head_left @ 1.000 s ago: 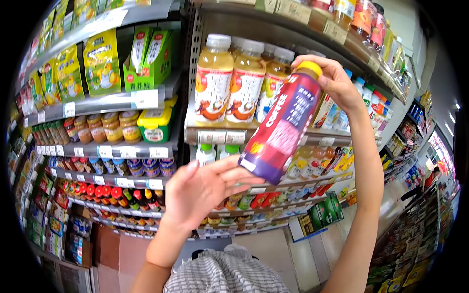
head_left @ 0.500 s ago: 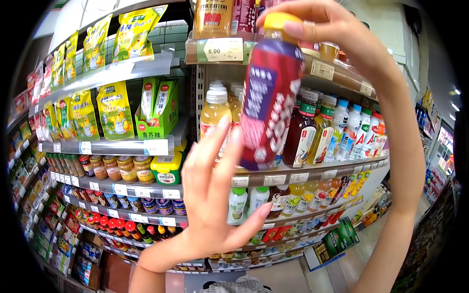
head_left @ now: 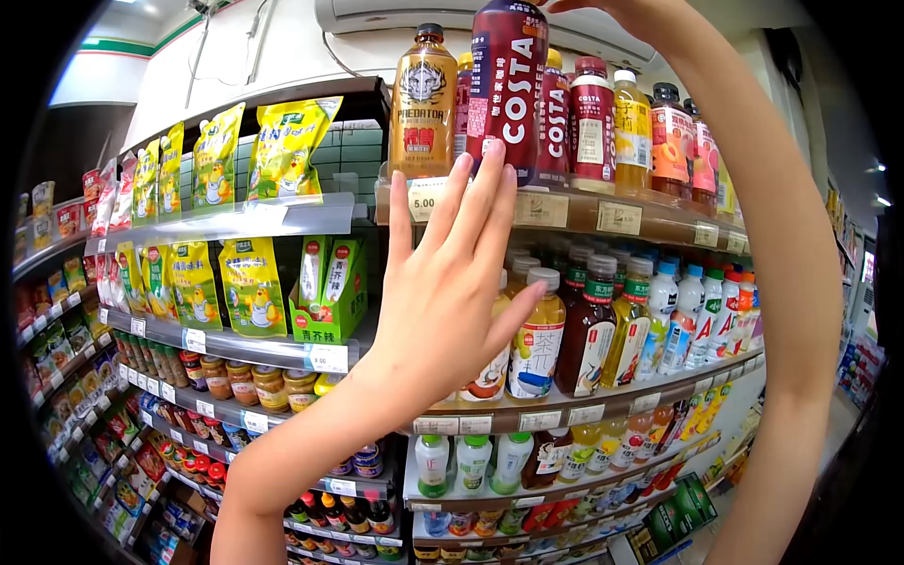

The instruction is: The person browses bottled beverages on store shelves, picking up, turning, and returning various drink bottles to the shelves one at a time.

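Higher than before, the COSTA bottle (head_left: 514,85) is upright above my spread left hand (head_left: 438,306); my right grip (head_left: 586,5) I cannot tell.

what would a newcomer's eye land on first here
Probably the open left hand, mid-picture, its fingers spread at the base of the tall dark red plastic COSTA bottle by the brown-edged top shelf. Next, the amber, black-capped PREDATOR bottle to its left, then bright yellow plastic pouches farther left.
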`<act>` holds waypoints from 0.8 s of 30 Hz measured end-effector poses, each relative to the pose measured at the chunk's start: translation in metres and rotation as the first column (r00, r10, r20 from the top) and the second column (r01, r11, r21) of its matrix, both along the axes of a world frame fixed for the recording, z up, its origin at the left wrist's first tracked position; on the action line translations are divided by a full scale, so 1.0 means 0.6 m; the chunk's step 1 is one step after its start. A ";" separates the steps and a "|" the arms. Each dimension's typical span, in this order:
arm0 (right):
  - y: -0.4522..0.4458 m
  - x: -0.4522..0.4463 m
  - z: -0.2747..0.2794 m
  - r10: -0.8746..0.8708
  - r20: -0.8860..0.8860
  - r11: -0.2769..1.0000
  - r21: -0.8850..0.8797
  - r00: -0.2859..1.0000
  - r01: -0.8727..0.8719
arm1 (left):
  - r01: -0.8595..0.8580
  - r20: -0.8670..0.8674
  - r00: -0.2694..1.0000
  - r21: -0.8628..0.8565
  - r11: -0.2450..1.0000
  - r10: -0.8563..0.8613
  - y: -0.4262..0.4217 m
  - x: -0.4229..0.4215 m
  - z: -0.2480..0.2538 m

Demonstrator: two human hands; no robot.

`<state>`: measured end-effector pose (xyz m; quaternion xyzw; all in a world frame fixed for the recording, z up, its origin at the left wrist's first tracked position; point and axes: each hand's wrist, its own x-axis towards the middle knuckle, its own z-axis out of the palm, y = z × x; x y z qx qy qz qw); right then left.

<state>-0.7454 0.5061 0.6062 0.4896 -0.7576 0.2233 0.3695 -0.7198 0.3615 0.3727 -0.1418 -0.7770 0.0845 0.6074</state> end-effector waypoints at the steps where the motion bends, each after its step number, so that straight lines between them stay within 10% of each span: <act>1: -0.004 -0.008 0.009 0.002 -0.029 1.000 0.016 1.000 -0.001 | -0.017 -0.010 1.000 -0.001 1.000 0.017 -0.001 -0.008 0.006; 24: -0.078 -0.182 0.080 0.018 -0.166 0.999 -0.030 0.986 -0.024 | -0.106 -0.004 0.994 0.013 0.994 0.106 -0.028 -0.089 0.026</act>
